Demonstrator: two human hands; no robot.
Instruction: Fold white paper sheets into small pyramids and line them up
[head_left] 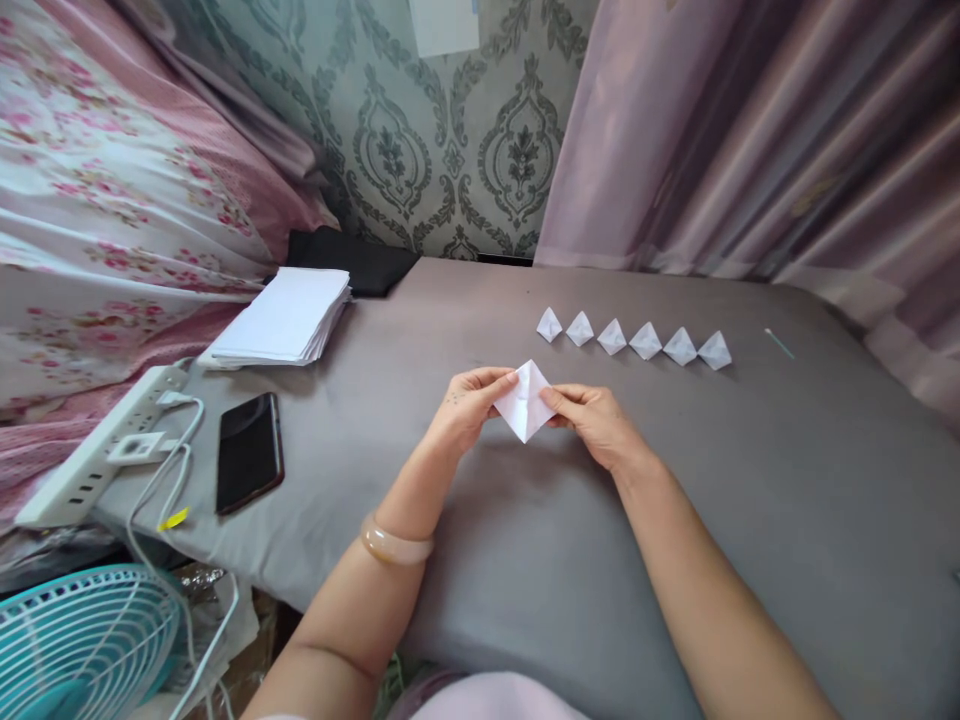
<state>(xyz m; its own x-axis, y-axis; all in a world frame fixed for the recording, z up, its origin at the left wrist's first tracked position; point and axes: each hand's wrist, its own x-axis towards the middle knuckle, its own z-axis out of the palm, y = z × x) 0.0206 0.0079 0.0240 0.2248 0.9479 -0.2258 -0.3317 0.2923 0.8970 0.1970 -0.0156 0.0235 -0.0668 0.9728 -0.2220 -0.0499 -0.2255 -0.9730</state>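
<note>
A small white folded paper [527, 405], diamond-shaped with a crease down its middle, is held between both hands above the grey table. My left hand [474, 398] pinches its left corner, thumb on top and fingers behind. At the right corner my right hand [591, 413] grips it the same way, thumb on the front face. Beyond the hands, to the right, several folded white paper pieces [646, 342] stand in a slanting row. The underside of the held paper is hidden.
A stack of white paper [281, 315] lies at the back left by a black cloth [352, 262]. Nearer are a phone [250, 453], a white power strip [112, 445] with cables, and a blue fan [82, 640]. A thin stick [780, 343] lies far right on the grey-covered table [787, 500].
</note>
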